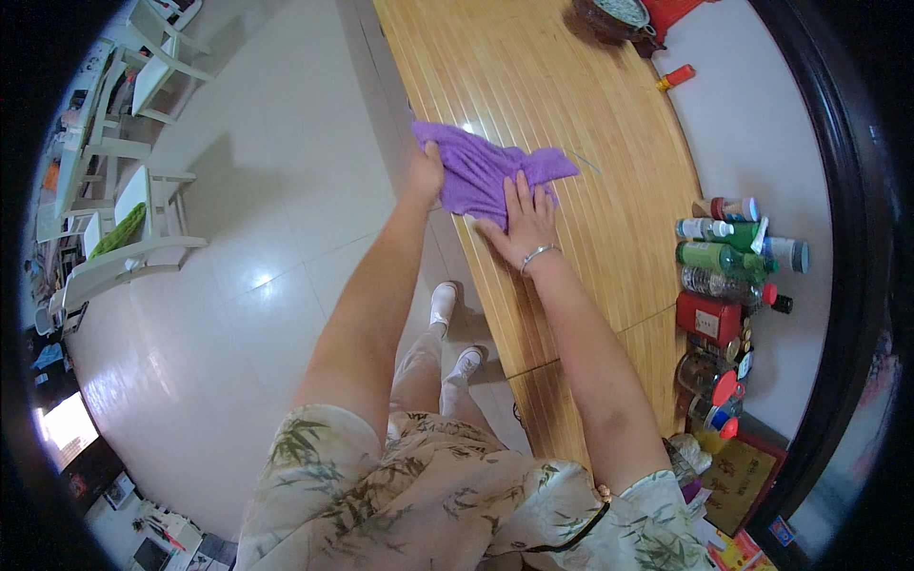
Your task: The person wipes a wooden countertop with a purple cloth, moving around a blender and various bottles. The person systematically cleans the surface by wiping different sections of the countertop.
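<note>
A crumpled purple towel (486, 176) lies over the left edge of the wooden tabletop (533, 76), part of it hanging past that edge. My left hand (427, 175) grips the towel's left side, its thumb on top and the other fingers hidden. Pressing on the towel's near right part is my right hand (526, 225), with its fingers stretched out flat and its thumb held apart. A bracelet circles my right wrist.
Several bottles (714, 257), a red box (707, 317) and jars (706, 374) line the right edge by the wall. A dark bowl (609, 21) and a red-and-yellow tube (678, 76) sit at the far right. White chairs (143, 252) stand on the left floor.
</note>
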A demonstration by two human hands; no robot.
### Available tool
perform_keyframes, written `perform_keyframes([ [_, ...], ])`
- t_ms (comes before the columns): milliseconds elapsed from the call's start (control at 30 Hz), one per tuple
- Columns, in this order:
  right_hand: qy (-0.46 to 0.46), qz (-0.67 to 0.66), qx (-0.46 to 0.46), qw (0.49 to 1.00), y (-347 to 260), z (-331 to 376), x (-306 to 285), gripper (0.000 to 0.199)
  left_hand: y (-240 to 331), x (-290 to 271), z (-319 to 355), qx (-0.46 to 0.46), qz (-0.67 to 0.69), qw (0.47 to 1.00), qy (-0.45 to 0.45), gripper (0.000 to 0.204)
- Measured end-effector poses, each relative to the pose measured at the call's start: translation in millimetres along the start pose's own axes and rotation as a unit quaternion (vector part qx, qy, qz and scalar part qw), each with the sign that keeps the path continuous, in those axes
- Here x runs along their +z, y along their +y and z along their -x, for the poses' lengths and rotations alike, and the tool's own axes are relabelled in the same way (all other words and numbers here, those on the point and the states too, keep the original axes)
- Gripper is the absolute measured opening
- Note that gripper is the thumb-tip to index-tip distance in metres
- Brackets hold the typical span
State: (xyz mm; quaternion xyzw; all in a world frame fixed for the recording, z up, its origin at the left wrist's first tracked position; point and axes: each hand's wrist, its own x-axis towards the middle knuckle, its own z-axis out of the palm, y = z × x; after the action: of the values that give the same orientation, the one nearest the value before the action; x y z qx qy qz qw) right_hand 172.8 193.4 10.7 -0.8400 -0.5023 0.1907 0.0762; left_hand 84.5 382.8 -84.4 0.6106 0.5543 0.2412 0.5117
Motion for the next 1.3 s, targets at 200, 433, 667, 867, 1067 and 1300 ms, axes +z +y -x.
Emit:
perform_keyframes([
  [200, 0.004, 0.008, -0.014, 1.000, 17.1, 112.3, 19.2, 0.089, -22.2, 11.9, 152.1, -0.051, 0.030, 0.998, -0.031, 0.056],
  [433, -0.029, 0.010, -0.012, 0.999, 44.5, 240.4, 38.0, 0.091, -52.9, 25.8, 301.5, -0.103, 0.031, 0.993, -0.053, 0.053],
  [667, -0.042, 0.017, -0.012, 0.999, 53.4, 292.5, 42.8, 0.094, -79.4, 34.2, 321.3, -0.171, -0.023, 0.976, -0.133, 0.055],
  [867, -0.014, 0.029, -0.026, 0.999, 40.7, 231.3, 37.3, 0.091, -50.3, 43.2, 246.5, -0.148, -0.018, 0.988, 0.024, 0.053],
  [1067, -0.008, 0.017, -0.035, 0.999, 28.6, 127.4, 24.1, 0.092, -8.7, 27.2, 164.6, -0.072, 0.056, 0.994, 0.052, 0.048],
  [1300, 0.006, 0.029, -0.049, 0.998, 13.3, 19.3, 7.2, 0.094, -3.4, 21.7, 56.1, -0.004, 0.015, 0.997, 0.081, 0.046],
])
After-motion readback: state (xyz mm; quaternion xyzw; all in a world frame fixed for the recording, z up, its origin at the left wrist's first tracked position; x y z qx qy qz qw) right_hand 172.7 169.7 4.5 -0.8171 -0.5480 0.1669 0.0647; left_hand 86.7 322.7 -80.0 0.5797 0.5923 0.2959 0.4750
